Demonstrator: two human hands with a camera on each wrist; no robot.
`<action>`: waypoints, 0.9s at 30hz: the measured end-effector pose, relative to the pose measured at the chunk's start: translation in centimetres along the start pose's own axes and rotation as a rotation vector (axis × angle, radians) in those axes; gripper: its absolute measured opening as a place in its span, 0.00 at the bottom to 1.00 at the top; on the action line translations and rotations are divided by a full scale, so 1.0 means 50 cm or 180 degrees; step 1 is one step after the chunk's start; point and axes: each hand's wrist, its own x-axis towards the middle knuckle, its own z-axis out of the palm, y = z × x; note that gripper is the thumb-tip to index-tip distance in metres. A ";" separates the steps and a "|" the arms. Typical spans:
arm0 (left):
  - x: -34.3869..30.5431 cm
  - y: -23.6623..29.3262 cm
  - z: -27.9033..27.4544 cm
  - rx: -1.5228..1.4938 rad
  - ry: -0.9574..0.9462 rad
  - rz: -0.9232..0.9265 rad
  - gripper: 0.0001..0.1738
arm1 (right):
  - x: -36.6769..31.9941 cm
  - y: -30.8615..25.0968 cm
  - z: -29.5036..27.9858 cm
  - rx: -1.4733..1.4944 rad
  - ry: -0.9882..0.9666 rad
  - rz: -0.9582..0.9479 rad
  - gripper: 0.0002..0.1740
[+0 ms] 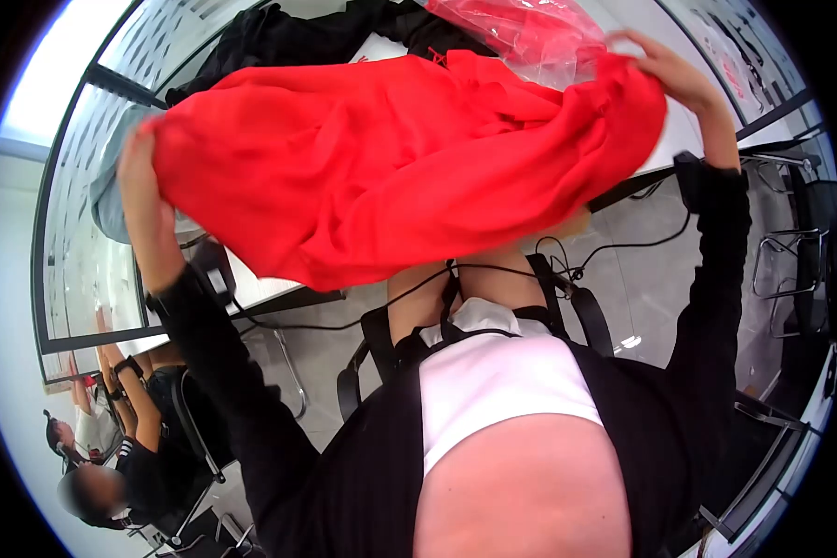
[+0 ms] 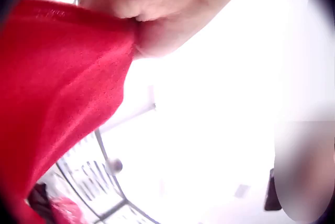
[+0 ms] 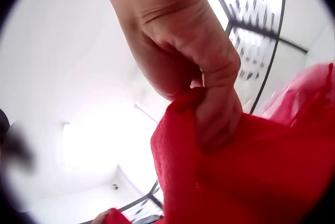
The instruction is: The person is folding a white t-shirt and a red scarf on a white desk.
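There is one large, bright red fabric piece [image 1: 372, 177], with two bare hands: one left hand [image 1: 146, 181] and one right hand [image 1: 665, 73]. Also showing are one clear plastic bag [image 1: 535, 37] with red contents, one white flat tabletop [image 1: 251, 286], two black padded chair armrests [image 1: 591, 321] beside the wearer, and two people [image 1: 149, 479] in the background.

We record a black long-sleeved outer garment [image 1: 367, 484], worn open over a white top [image 1: 507, 381]. Behind the grip of the left hand [image 1: 144, 186], we find the left sleeve [image 1: 237, 391] ending short of the wrist, with a dark, boxy unit [image 1: 216, 272] at its cuff. Behind the right hand's [image 1: 674, 74] grip, we note a wrinkled right sleeve [image 1: 716, 251] and a second dark unit [image 1: 688, 181], a black cable [image 1: 637, 245] running from it. Farther back from both grips, we see whitish cloth [image 1: 484, 314] at the lap, partly hidden.
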 end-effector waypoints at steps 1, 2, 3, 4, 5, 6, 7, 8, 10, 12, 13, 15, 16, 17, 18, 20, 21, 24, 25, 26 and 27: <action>0.009 0.055 0.046 -0.0513 0.0049 -0.0115 0.10 | 0.027 -0.020 0.023 0.0195 0.0164 -0.0049 0.19; 0.012 0.098 0.084 -0.0913 -0.0271 0.0038 0.12 | 0.052 -0.069 0.061 0.0472 -0.0009 -0.0310 0.17; 0.058 0.110 0.098 -0.0763 0.0140 0.0131 0.13 | 0.077 -0.117 0.099 0.0763 -0.0207 -0.0555 0.15; 0.084 0.134 0.117 -0.0805 -0.0099 0.0615 0.19 | 0.098 -0.187 0.143 0.1132 -0.0751 -0.1009 0.14; 0.096 0.167 0.142 -0.0758 -0.0098 0.0910 0.19 | 0.111 -0.213 0.159 0.1293 -0.0791 -0.1368 0.17; 0.088 0.225 0.180 -0.0959 0.0124 0.0954 0.17 | 0.126 -0.231 0.169 0.1449 -0.0832 -0.1730 0.19; 0.088 0.252 0.193 -0.1026 0.0253 0.1134 0.18 | 0.146 -0.245 0.183 0.1969 -0.1319 -0.2493 0.23; 0.088 0.267 0.202 -0.1090 0.0384 0.1316 0.18 | 0.153 -0.244 0.202 0.1829 -0.1015 -0.2708 0.24; 0.055 0.254 0.202 -0.1099 0.0146 0.1358 0.20 | 0.163 -0.220 0.236 0.1540 -0.0395 -0.3145 0.27; 0.058 0.115 0.168 0.0052 -0.0275 0.1417 0.20 | 0.185 -0.161 0.237 -0.0483 0.0377 -0.2591 0.28; 0.082 0.001 0.139 0.1354 -0.0532 0.1631 0.18 | 0.206 -0.115 0.234 -0.1660 0.0561 -0.2734 0.25; 0.042 -0.138 0.143 0.2453 -0.1468 0.1183 0.11 | 0.233 -0.036 0.233 -0.3554 0.1242 -0.2730 0.12; -0.076 -0.054 0.182 0.2101 -0.1611 0.0968 0.13 | 0.233 -0.013 0.233 -0.3518 0.1229 -0.2670 0.13; -0.100 -0.109 0.168 0.2222 -0.1917 0.0779 0.09 | 0.230 0.006 0.233 -0.3482 0.1204 -0.2609 0.13; -0.122 -0.155 0.151 0.2239 -0.2124 0.0667 0.08 | 0.229 0.019 0.235 -0.3450 0.1198 -0.2562 0.14; -0.156 -0.161 0.129 0.2366 -0.2464 0.0273 0.08 | 0.221 0.027 0.247 -0.3075 0.1070 -0.2350 0.12; -0.165 -0.152 0.122 0.2881 -0.2487 -0.0068 0.09 | 0.215 0.029 0.244 -0.3057 0.0976 -0.2375 0.12; -0.209 -0.124 0.119 0.4956 -0.1977 0.0535 0.14 | 0.217 0.022 0.245 -0.2963 0.0844 -0.2817 0.10; -0.207 -0.101 0.140 0.5149 -0.2026 0.0209 0.13 | 0.219 0.011 0.251 -0.2892 0.0817 -0.2988 0.09; -0.206 -0.086 0.153 0.4900 -0.2024 0.0708 0.14 | 0.219 0.001 0.260 -0.2809 0.0785 -0.3154 0.09; -0.204 -0.073 0.165 0.4636 -0.2011 0.1204 0.15 | 0.217 -0.010 0.269 -0.2631 0.0734 -0.3116 0.09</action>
